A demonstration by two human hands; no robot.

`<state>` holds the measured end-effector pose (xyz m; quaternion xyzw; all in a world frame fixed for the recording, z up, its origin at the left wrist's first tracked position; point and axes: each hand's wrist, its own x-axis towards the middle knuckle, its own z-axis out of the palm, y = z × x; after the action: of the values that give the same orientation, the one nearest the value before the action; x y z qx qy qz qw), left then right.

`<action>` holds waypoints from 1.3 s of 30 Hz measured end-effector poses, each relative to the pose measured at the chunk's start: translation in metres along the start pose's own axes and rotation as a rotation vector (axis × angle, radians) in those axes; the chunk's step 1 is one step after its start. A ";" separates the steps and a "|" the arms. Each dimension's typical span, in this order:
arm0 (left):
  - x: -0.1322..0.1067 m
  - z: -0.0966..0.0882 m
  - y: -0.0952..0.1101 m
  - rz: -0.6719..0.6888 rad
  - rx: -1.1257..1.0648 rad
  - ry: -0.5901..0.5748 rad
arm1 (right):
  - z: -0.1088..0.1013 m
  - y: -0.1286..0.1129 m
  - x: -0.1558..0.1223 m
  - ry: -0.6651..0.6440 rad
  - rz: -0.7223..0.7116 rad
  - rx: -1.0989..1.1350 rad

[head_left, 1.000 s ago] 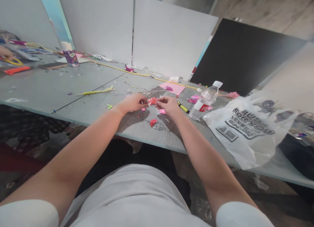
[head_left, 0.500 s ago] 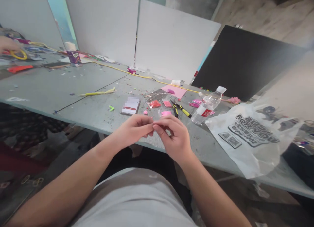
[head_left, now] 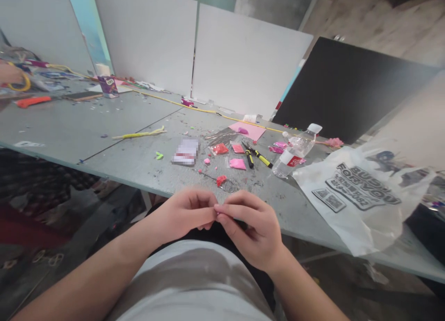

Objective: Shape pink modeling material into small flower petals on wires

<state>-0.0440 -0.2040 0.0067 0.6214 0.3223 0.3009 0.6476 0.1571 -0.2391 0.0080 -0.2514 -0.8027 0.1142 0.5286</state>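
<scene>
In the head view, my left hand (head_left: 190, 215) and my right hand (head_left: 253, 226) meet at the fingertips, in front of the table's near edge. Both are closed in a pinch around a tiny pink piece (head_left: 217, 213), mostly hidden by the fingers. Just beyond them on the tabletop lies a red lump (head_left: 221, 180) with a thin dark wire beside it. Farther back are a small pink lump (head_left: 207, 161), a pink packet (head_left: 238, 164), a red packet (head_left: 219, 148) and a coral packet (head_left: 238, 147), which look like modelling clay.
Yellow-and-black pliers (head_left: 257, 156) lie beside a clear plastic bottle (head_left: 290, 156). A white plastic bag (head_left: 351, 196) covers the right side. Yellow twisted stems (head_left: 141, 134) and a small box-like item (head_left: 186, 152) lie left. Another person's hand (head_left: 10, 74) shows far left, near an orange-handled tool (head_left: 33, 101).
Both hands have drawn back toward my body, still pinched together. The red lump and the wire beside it now show on the table where the hands covered them.
</scene>
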 end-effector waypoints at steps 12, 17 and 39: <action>-0.026 0.006 0.014 0.412 0.529 0.036 | -0.016 -0.012 0.009 -0.186 0.210 0.312; -0.034 0.008 0.011 0.528 0.664 0.111 | -0.009 -0.015 0.006 -0.167 0.385 0.527; -0.026 0.002 0.006 0.306 0.150 0.096 | 0.020 0.006 -0.001 0.016 0.824 1.287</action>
<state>-0.0583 -0.2254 0.0142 0.6947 0.2763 0.4005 0.5298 0.1407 -0.2328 -0.0041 -0.1739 -0.4155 0.7454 0.4915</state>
